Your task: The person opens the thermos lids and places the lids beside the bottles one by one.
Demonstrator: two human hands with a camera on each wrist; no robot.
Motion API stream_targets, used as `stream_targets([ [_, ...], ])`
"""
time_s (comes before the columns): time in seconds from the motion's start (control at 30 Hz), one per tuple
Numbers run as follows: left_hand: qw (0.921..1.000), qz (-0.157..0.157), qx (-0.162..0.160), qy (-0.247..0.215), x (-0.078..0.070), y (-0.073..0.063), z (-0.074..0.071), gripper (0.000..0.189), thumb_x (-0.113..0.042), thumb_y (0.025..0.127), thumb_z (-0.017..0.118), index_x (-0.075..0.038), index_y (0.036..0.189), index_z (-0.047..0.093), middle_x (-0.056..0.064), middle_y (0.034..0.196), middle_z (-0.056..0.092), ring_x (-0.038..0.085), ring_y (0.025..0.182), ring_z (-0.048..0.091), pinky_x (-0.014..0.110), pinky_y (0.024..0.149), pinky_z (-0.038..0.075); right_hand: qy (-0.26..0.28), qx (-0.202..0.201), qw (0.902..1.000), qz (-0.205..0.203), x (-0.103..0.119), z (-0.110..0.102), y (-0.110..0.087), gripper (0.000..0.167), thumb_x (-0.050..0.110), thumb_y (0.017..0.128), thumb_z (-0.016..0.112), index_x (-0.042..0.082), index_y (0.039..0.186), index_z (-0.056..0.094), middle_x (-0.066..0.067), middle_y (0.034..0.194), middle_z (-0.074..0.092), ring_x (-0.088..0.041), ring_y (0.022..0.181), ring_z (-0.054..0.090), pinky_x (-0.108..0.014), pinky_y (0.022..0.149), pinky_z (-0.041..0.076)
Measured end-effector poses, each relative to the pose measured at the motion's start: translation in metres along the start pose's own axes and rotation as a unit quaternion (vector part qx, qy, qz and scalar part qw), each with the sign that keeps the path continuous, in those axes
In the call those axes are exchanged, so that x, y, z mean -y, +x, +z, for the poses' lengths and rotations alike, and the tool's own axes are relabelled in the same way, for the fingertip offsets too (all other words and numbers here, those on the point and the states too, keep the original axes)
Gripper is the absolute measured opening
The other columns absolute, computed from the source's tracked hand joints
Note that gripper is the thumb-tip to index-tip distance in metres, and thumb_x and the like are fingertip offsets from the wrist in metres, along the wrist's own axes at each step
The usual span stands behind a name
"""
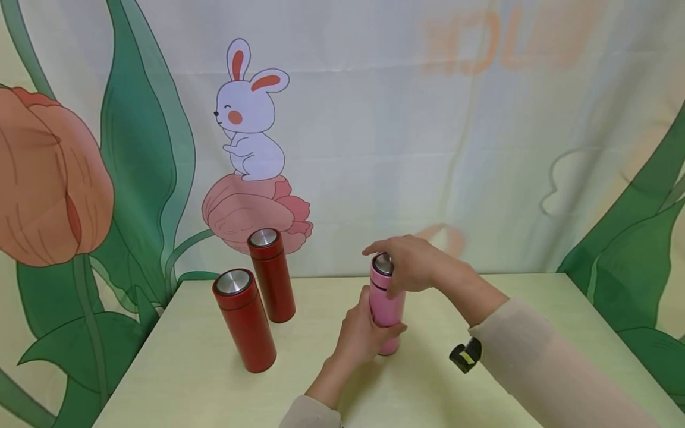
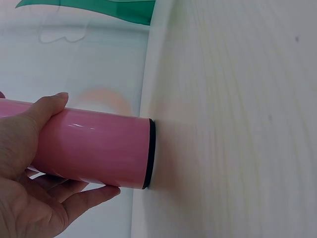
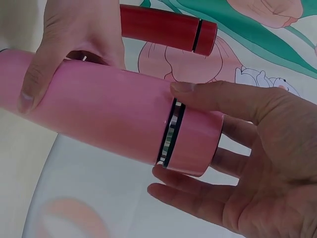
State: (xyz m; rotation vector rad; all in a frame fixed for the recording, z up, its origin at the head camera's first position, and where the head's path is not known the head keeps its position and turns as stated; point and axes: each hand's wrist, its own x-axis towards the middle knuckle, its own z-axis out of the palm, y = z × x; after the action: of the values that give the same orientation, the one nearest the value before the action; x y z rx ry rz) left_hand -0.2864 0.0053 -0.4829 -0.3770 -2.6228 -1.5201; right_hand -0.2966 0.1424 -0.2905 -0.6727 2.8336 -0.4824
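A pink thermos bottle (image 1: pixel 386 306) with a silver-topped cap (image 3: pixel 196 141) stands close over the table, its black base (image 2: pixel 149 153) right at the tabletop in the left wrist view. My left hand (image 1: pixel 360 333) grips the lower body, the thumb on one side and the fingers on the other. Up at the cap, my right hand (image 1: pixel 414 266) holds it between thumb (image 3: pixel 218 95) and fingers, with the fingertips by the dark and silver ring below it. Seen from the head, this hand partly covers the cap.
Two red thermos bottles, a nearer one (image 1: pixel 248 327) and one behind it (image 1: pixel 274 285), stand upright on the left of the pale table (image 1: pixel 182 368). A printed curtain (image 1: pixel 374 119) hangs behind the table's back edge. A black strap device (image 1: pixel 465 355) sits by the right sleeve.
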Motion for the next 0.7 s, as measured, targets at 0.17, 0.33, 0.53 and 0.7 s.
stream_targets([
  [0.17, 0.9999, -0.009, 0.004, -0.009, 0.000, 0.000, 0.000, 0.070, -0.036, 0.083, 0.088, -0.021, 0.135, 0.043, 0.003, 0.120, 0.071, 0.019, 0.106, 0.071, 0.043, 0.092, 0.058, -0.019, -0.012, 0.9997, -0.004, 0.001, 0.002, -0.001, 0.079, 0.024, 0.080, 0.088, 0.022, 0.151, 0.053, -0.008, 0.136, 0.064, -0.025, 0.116, 0.063, -0.037, 0.086, 0.057],
  [0.33, 1.0000, -0.004, 0.004, -0.008, 0.002, 0.000, 0.001, 0.081, -0.036, 0.083, 0.088, -0.023, 0.146, 0.038, 0.003, 0.117, 0.071, 0.018, 0.102, 0.070, 0.042, 0.090, 0.057, -0.064, -0.044, 0.9968, 0.017, 0.004, 0.002, -0.001, 0.080, 0.053, 0.083, 0.082, 0.008, 0.144, 0.057, -0.012, 0.136, 0.065, -0.032, 0.128, 0.060, -0.045, 0.100, 0.053],
  [0.53, 1.0000, 0.003, -0.004, 0.004, 0.003, 0.001, 0.001, 0.087, -0.037, 0.082, 0.088, -0.028, 0.150, 0.035, 0.001, 0.113, 0.073, 0.015, 0.098, 0.072, 0.039, 0.088, 0.057, -0.065, -0.066, 0.9921, 0.085, 0.013, 0.006, -0.001, 0.057, 0.064, 0.078, 0.082, 0.010, 0.079, 0.061, -0.001, 0.072, 0.056, -0.018, 0.065, 0.052, -0.028, 0.053, 0.038],
  [0.7, 1.0000, 0.006, -0.005, 0.004, 0.003, 0.001, 0.002, 0.089, -0.035, 0.082, 0.088, -0.028, 0.152, 0.033, 0.002, 0.113, 0.073, 0.016, 0.098, 0.072, 0.040, 0.087, 0.057, -0.080, -0.093, 0.9886, 0.087, 0.017, 0.011, -0.002, 0.058, 0.058, 0.078, 0.085, 0.014, 0.064, 0.049, 0.002, 0.061, 0.041, -0.015, 0.058, 0.041, -0.027, 0.049, 0.030],
])
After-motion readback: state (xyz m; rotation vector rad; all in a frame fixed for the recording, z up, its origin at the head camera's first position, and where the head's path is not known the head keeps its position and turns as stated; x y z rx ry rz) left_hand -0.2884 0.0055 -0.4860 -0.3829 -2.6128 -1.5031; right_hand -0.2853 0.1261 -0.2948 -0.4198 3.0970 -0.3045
